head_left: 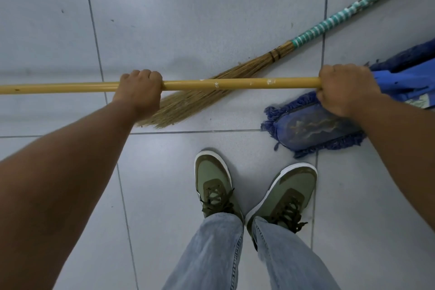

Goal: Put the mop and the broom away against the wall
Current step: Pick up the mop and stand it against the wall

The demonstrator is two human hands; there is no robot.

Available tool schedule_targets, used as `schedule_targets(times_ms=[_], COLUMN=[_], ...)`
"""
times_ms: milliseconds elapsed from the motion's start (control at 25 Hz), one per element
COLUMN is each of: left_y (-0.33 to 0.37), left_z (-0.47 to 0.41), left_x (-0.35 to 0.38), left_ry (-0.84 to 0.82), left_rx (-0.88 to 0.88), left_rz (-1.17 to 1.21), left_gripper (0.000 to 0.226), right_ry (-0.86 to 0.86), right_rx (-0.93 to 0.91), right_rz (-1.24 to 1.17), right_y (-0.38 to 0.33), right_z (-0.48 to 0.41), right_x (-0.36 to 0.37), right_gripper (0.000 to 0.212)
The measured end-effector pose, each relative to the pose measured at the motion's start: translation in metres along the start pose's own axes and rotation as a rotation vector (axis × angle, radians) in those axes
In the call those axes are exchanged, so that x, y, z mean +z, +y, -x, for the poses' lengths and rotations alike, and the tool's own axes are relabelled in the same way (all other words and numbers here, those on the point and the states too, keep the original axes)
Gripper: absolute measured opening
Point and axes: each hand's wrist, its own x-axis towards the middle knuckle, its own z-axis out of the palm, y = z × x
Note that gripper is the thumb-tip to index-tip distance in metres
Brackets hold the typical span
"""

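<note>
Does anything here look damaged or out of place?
The broom lies flat on the tiled floor instead of standing. The yellow mop handle, gripped by both hands, has chipped paint. The blue mop head looks stained.

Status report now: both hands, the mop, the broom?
Left hand and right hand both shut on mop handle, held level. Mop head on floor. Broom lying flat on tiles under the handle, untouched.

The blue fringed mop with a yellow pole is level, its pad on the floor. The straw broom with a green-and-white wrapped handle lies diagonally beneath the pole.
</note>
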Motion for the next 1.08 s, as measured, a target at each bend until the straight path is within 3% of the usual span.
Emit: schedule_targets(times_ms=[120,360,840,960,1080], left_y=[-0.001,-0.008,-0.018,-0.012,0.001], left_z=[0.013,0.038,0.121,0.153,0.187], left_x=[-0.024,-0.086,-0.284,-0.355,-0.426], left_ry=[0.027,0.103,0.291,0.427,0.658], left_rx=[0.026,-0.033,-0.198,-0.264,-0.430], left_rz=[0.005,-0.030,-0.061,-0.009,0.193], left_gripper=[0.022,0.028,0.029,0.025,0.010], right_ry=[-0.040,-0.068,0.097,0.125,0.165], right_rx=[0.003,-0.017,0.052,0.127,0.214], right_rz=[0.022,-0.016,-0.041,-0.040,-0.040], right_y=[0.005,0.007,0.001,0.009,0.010], right_z=[0.007,0.030,0.134,0.187,0.247], right_x=[-0.027,-0.096,-0.260,-0.324,-0.389], right_gripper=[0.031,0.019,0.021,0.022,0.016])
